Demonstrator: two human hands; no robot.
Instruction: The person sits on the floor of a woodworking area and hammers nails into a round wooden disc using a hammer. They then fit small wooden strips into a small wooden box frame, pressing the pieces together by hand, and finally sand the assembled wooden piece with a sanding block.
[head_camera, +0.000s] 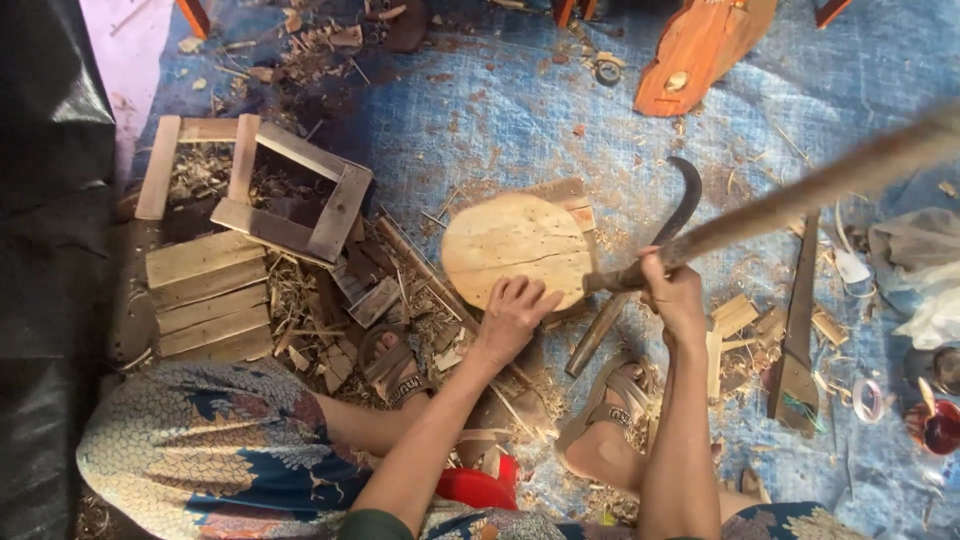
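Head view: you are sitting on a blue tarp (520, 110) littered with wood shavings, and your left hand (515, 315) is lying flat, fingers spread apart, on the near edge of a round wooden block (515, 250) that is resting on the tarp between your feet. Your right hand (672, 295) is clamped shut around the lower end of a long wooden stick (800, 195), which is running up and away to the right edge of the frame; its near end is meeting the right rim of the block. A curved dark blade (685, 205) is lying on the tarp just behind the stick, and a short wooden handle (598, 335) is lying just beside your right hand, below the block. You are wearing sandals (392, 365) on both feet, one planted on either side of your left forearm. To your left, a stack of flat wooden slats (205, 295) is sitting beside a rough square frame (295, 195) of boards. To your right, a long flat wooden piece (798, 330) is lying near small offcuts. At the far edge, an orange-brown shaped plank (700, 50) is lying well apart from your hands.
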